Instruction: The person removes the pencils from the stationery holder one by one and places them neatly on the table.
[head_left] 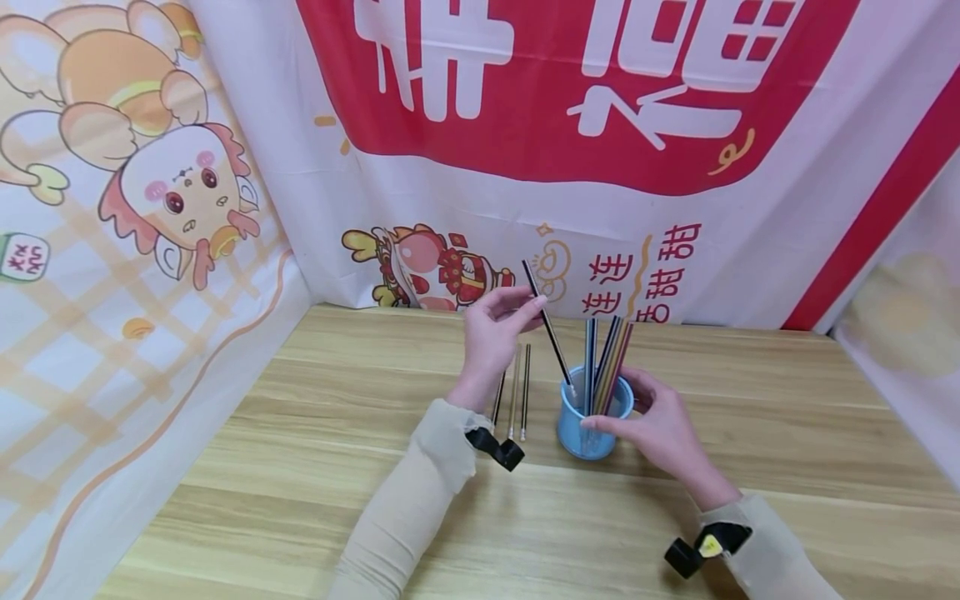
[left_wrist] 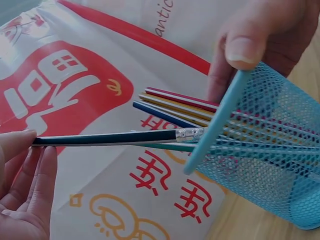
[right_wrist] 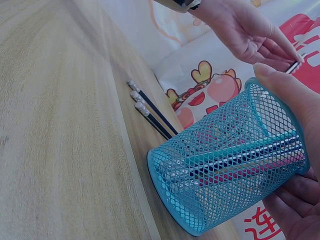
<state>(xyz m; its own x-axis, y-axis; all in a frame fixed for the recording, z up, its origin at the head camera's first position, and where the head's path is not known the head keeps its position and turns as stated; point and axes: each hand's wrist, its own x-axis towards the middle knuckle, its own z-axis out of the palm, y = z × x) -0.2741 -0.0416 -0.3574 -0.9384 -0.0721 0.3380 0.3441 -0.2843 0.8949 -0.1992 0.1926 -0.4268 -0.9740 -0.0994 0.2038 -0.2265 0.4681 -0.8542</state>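
My left hand [head_left: 495, 333] pinches a black pencil [head_left: 551, 333] near its upper end, between thumb and fingers. In the left wrist view the pencil's silver eraser end [left_wrist: 190, 134] is at the rim of a blue mesh pen cup [left_wrist: 280, 115]. My right hand [head_left: 663, 417] grips that cup at its rim, thumb on the near side and fingers round the far side. Inside the cup stand several pencils [head_left: 611, 358] in blue, yellow, red and green. Three more pencils [right_wrist: 150, 110] lie on the table beside the cup, partly behind my left wrist in the head view.
The wood-grain table [head_left: 300, 467] meets a printed white and red cloth [head_left: 465, 183] along its back edge. Another printed cloth [head_left: 135, 317] hangs at the left. A black strap with a camera [head_left: 498, 450] sits on my left wrist, and another [head_left: 705, 550] on my right.
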